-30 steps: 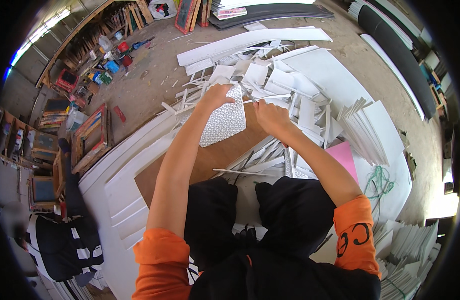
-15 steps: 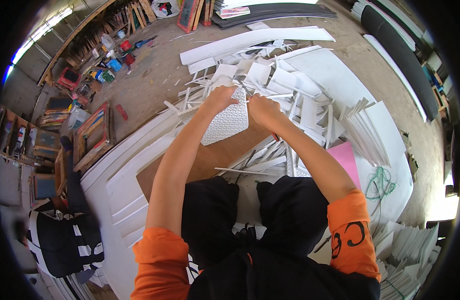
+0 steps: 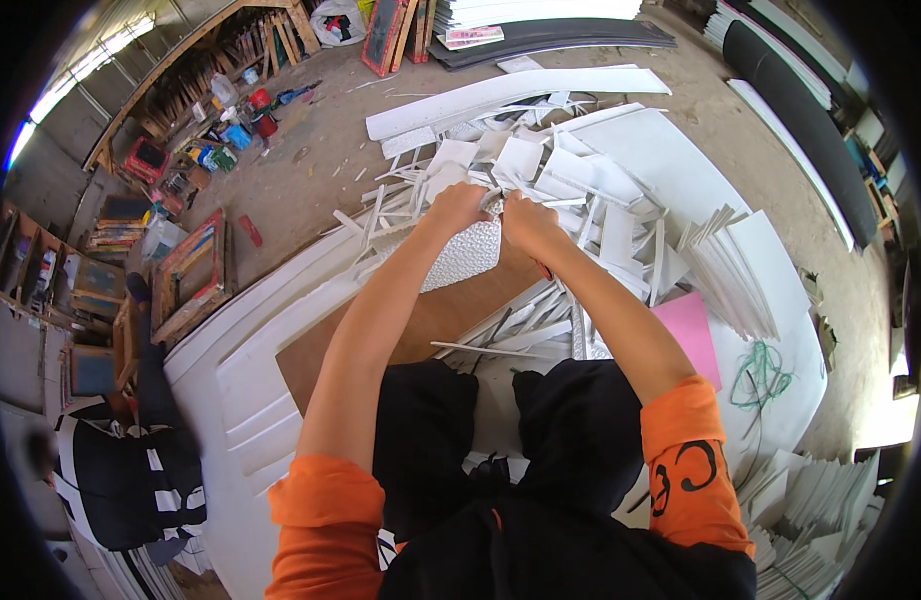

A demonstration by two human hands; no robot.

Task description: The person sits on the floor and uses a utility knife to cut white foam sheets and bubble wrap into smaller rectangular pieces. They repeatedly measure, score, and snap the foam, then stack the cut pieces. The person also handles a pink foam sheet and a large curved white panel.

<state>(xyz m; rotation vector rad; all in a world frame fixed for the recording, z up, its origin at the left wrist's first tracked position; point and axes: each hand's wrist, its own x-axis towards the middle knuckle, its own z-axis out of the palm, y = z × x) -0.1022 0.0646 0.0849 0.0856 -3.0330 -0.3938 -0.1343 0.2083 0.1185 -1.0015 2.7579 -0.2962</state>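
Note:
My left hand point(image 3: 458, 208) is closed on the far edge of a white foam sheet point(image 3: 467, 262) with a bumpy, quilted surface. Close beside it, my right hand point(image 3: 528, 220) is also closed, its fingers at the sheet's far right corner. Between the two hands that edge looks bent and bunched. Below my right wrist shows a small red-ended tool point(image 3: 544, 271); most of it is hidden, and its kind cannot be made out. The sheet hangs tilted above a brown board point(image 3: 400, 325) in front of my knees.
White foam offcuts point(image 3: 520, 158) are heaped beyond my hands, with more strips point(image 3: 525, 325) nearer. Stacked white sheets point(image 3: 730, 270), a pink sheet point(image 3: 687, 338) and tangled green string point(image 3: 760, 375) lie to the right. Another person point(image 3: 130, 475) is at the far left.
The sheet has tipped and its far edge has become bent between my hands. Both hands have moved slightly nearer to me in the picture, and my left hand has shifted right.

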